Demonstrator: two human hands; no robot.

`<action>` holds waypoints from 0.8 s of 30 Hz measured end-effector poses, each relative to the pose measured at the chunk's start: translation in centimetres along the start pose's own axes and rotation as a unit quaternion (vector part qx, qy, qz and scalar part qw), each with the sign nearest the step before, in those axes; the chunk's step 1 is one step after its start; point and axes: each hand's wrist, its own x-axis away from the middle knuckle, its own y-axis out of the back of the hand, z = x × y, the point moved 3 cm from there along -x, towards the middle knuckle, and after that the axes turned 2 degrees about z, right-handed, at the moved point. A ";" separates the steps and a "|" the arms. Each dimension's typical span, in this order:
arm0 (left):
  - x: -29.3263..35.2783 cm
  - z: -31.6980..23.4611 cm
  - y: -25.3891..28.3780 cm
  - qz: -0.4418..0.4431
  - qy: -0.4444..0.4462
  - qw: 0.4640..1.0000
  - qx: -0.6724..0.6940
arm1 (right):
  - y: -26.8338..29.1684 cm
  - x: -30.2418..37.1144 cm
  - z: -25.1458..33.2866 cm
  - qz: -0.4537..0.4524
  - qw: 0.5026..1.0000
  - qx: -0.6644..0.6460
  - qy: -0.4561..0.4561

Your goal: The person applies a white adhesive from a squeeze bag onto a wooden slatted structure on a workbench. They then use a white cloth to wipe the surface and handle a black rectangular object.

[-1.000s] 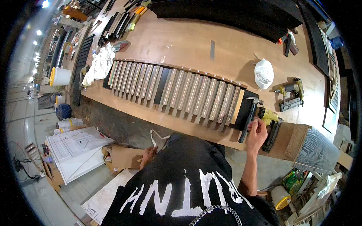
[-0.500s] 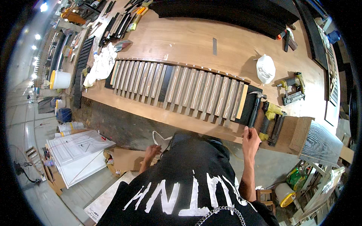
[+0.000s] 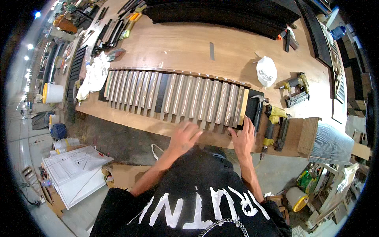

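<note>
A row of wooden slats [image 3: 194,97], several with wavy beads of white glue along them, lies side by side on a black panel [image 3: 161,93]. Their near ends stick out toward me. My right hand [image 3: 243,137] is open at the row's right end, thumb and fingers apart, by a pale yellowish strip [image 3: 243,106]. It holds nothing I can see. A hammer [image 3: 258,112] with a black handle lies just right of that hand. In front of the slats' near ends, my left hand [image 3: 184,138] is smeared by motion and its fingers are unclear.
Two yellow-and-black nail guns, one near [image 3: 275,124] and one farther [image 3: 295,90], lie on the workbench [image 3: 177,43]. A white tied bag [image 3: 266,72] sits behind them. Black boards [image 3: 217,17] lie along the far side. White cloth [image 3: 94,75] is at left, a wooden block [image 3: 310,136] at right.
My right hand has let go of the hammer's handle and moved left to the slats' end. My left hand has risen from beside my body to the front of the row.
</note>
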 end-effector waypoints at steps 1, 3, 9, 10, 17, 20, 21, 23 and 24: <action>-1.5 -0.6 0.4 -0.006 -0.020 0.999 -0.029 | -0.1 -0.1 -0.3 0.007 1.000 -0.003 0.008; -5.0 -1.7 1.6 -0.016 -0.059 0.994 -0.091 | -0.1 -0.7 -0.5 0.023 0.999 -0.016 0.025; -10.9 -1.5 2.0 0.017 -0.048 0.989 -0.140 | -0.5 -1.7 -2.1 0.060 0.996 -0.003 0.068; -11.5 -1.0 1.9 0.028 -0.041 0.993 -0.107 | -0.4 -2.0 -2.2 0.062 0.995 -0.001 0.076; -20.4 -0.4 0.1 0.079 -0.082 0.983 -0.146 | -0.4 -2.6 -2.5 0.064 0.992 0.022 0.106; -22.0 -0.9 -0.6 0.179 -0.028 0.978 -0.105 | -0.8 -2.4 -2.9 0.071 0.992 0.019 0.104; -22.3 -1.1 -0.9 0.211 -0.015 0.974 -0.083 | -0.8 -2.4 -3.1 0.078 0.992 0.016 0.097; -22.5 -1.0 -1.1 0.211 -0.003 0.975 -0.068 | -0.9 -2.3 -3.0 0.073 0.992 0.019 0.102; -22.5 -0.8 -1.3 0.212 0.003 0.975 -0.060 | -0.9 -2.3 -3.0 0.070 0.992 0.021 0.104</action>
